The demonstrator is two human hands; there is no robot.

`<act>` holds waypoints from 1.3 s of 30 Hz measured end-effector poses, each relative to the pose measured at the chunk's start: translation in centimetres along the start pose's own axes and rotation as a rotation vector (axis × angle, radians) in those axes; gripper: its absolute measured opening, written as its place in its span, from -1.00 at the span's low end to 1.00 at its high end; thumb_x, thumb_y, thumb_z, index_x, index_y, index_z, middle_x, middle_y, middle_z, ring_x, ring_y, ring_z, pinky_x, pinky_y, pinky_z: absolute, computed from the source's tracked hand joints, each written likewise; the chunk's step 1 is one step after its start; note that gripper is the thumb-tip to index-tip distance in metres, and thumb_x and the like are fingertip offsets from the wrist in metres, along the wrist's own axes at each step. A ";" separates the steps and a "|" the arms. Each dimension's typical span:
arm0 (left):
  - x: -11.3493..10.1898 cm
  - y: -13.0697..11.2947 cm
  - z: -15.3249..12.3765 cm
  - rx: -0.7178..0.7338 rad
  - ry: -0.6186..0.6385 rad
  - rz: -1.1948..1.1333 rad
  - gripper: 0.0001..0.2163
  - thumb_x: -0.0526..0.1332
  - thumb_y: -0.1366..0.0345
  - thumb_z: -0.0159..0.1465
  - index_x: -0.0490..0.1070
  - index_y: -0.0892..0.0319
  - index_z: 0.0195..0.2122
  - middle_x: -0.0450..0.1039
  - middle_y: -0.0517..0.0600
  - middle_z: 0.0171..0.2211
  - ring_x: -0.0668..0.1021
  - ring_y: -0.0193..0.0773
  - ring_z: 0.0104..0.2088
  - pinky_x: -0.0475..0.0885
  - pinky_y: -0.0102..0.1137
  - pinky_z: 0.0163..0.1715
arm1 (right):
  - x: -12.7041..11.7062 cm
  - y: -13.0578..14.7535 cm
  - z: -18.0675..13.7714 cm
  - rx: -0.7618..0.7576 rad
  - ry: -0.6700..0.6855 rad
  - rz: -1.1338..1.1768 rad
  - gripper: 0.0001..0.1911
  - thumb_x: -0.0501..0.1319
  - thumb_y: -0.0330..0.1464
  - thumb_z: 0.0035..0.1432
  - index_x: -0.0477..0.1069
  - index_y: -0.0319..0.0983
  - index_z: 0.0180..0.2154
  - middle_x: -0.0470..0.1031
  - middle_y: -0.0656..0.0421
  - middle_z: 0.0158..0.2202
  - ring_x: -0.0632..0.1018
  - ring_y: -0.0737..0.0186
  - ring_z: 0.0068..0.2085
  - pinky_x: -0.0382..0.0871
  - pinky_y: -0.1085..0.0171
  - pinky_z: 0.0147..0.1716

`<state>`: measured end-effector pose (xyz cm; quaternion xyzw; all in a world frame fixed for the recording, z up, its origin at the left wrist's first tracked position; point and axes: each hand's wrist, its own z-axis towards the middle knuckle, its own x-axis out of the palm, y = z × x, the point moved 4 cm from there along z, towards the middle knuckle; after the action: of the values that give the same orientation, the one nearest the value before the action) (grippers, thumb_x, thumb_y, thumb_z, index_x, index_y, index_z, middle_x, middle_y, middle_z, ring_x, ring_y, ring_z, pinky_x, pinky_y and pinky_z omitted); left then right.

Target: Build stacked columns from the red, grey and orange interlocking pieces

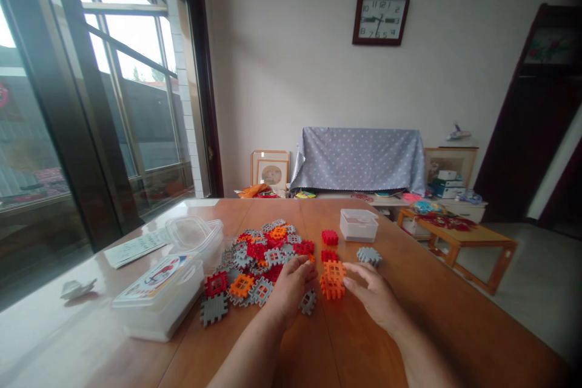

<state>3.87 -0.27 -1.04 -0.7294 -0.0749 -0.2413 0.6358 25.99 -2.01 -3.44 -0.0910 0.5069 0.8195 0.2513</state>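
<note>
My left hand point(291, 286) rests on the near edge of a pile of red, orange and grey waffle blocks point(261, 254), fingers curled down onto the pieces; whether it grips one is hidden. My right hand point(370, 296) reaches in from the right, fingers stretched toward an orange block assembly point(333, 279) and touching its side. A grey block point(308, 301) lies just below my left hand. Two red blocks point(330, 237) sit behind the orange one, and a grey block point(369, 255) lies to the right.
On the wooden table point(431, 315) stand a small clear box point(359, 224), a clear lidded storage tub point(159, 297), an open clear lid point(194, 235) and a leaflet point(134, 248). A window runs along the left; a low wooden table point(459, 236) stands beyond on the right.
</note>
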 end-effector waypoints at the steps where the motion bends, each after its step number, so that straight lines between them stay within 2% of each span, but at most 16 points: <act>1: 0.0 0.1 -0.1 -0.020 0.010 -0.012 -0.60 0.42 0.14 0.15 0.42 0.19 -0.06 0.51 0.07 -0.17 0.57 -0.23 -0.16 0.45 -0.30 -0.02 | 0.1 -0.3 0.0 0.001 0.013 -0.011 -0.61 0.31 -0.09 0.16 0.60 -0.11 -0.03 0.57 0.09 0.00 0.53 0.01 0.07 0.32 0.00 0.20; 6: 0.0 0.8 -0.3 -0.102 0.034 0.001 -0.58 0.45 0.08 0.09 0.43 0.18 -0.13 0.49 0.03 -0.28 0.56 -0.24 -0.24 0.46 -0.33 -0.11 | 0.8 -1.6 -0.3 0.012 0.071 -0.031 -0.65 0.32 -0.18 0.15 0.60 -0.10 -0.04 0.56 0.09 -0.02 0.54 0.02 0.05 0.36 0.00 0.16; 11: 0.3 1.1 -0.5 -0.131 0.075 0.028 -0.57 0.45 0.03 0.08 0.44 0.19 -0.16 0.49 0.03 -0.29 0.56 -0.23 -0.24 0.45 -0.31 -0.10 | 1.3 -2.2 -0.4 0.023 0.097 -0.058 -0.65 0.32 -0.21 0.13 0.61 -0.10 -0.03 0.58 0.09 -0.07 0.56 0.03 0.00 0.39 0.00 0.13; 17: 0.3 1.3 -0.5 -0.156 0.106 0.041 -0.57 0.43 -0.02 0.12 0.44 0.18 -0.15 0.53 0.09 -0.20 0.58 -0.19 -0.15 0.44 -0.25 0.00 | 1.2 -2.2 -0.5 0.048 0.076 -0.064 -0.63 0.33 -0.24 0.09 0.62 -0.12 -0.04 0.59 0.08 -0.08 0.57 0.03 -0.02 0.41 0.02 0.10; 22: 0.3 1.4 -0.6 -0.186 0.112 0.055 -0.56 0.41 -0.02 0.16 0.45 0.19 -0.09 0.54 0.18 -0.08 0.60 -0.15 -0.10 0.43 -0.19 0.07 | 1.3 -1.9 -0.4 0.047 0.139 -0.070 -0.73 0.29 -0.28 0.10 0.64 -0.12 -0.15 0.59 0.10 -0.14 0.57 0.04 -0.07 0.43 0.05 0.05; 26: 0.4 1.3 -0.7 -0.192 0.117 0.066 -0.51 0.43 -0.05 0.13 0.46 0.20 -0.08 0.54 0.18 -0.09 0.59 -0.13 -0.09 0.43 -0.20 0.06 | 1.3 -1.7 -0.5 0.041 0.160 -0.068 -0.73 0.26 -0.31 0.09 0.64 -0.12 -0.15 0.59 0.11 -0.14 0.57 0.04 -0.07 0.43 0.05 0.04; 28: 0.4 1.2 -0.8 -0.177 0.117 0.072 -0.50 0.43 -0.07 0.11 0.47 0.20 -0.11 0.54 0.15 -0.15 0.59 -0.14 -0.11 0.44 -0.23 0.03 | 1.3 -1.7 -0.4 0.050 0.139 -0.074 -0.69 0.25 -0.32 0.08 0.62 -0.13 -0.12 0.59 0.11 -0.12 0.57 0.03 -0.04 0.42 0.05 0.05; 33: 0.7 0.1 -1.4 -0.067 0.116 0.080 -0.49 0.46 -0.08 0.06 0.49 0.22 -0.16 0.50 0.05 -0.33 0.55 -0.20 -0.23 0.44 -0.33 -0.13 | 0.7 -1.6 -0.2 0.055 -0.038 -0.149 -0.70 0.20 -0.26 0.10 0.58 -0.14 -0.13 0.60 0.10 -0.10 0.57 0.01 -0.02 0.43 0.06 0.02; 36: 0.6 -1.1 -2.2 0.010 0.113 0.114 -0.53 0.47 -0.02 0.07 0.50 0.24 -0.16 0.50 0.06 -0.30 0.54 -0.21 -0.23 0.42 -0.34 -0.14 | 0.7 -1.7 0.0 0.034 -0.052 -0.235 -0.70 0.17 -0.20 0.15 0.56 -0.13 -0.16 0.60 0.11 -0.12 0.58 0.01 -0.04 0.44 0.08 -0.04; 39: -0.7 -2.7 -2.8 0.093 0.061 0.216 -0.60 0.43 0.07 0.13 0.50 0.23 -0.12 0.51 0.04 -0.27 0.53 -0.24 -0.27 0.41 -0.34 -0.17 | 0.7 -2.1 0.2 0.026 -0.052 -0.281 -0.69 0.14 -0.16 0.18 0.56 -0.13 -0.16 0.60 0.10 -0.12 0.58 0.02 -0.06 0.44 0.10 -0.05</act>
<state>1.36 -2.35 1.26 -0.6952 0.0125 -0.1896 0.6933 26.43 -0.86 -5.30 -0.1365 0.4929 0.7718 0.3779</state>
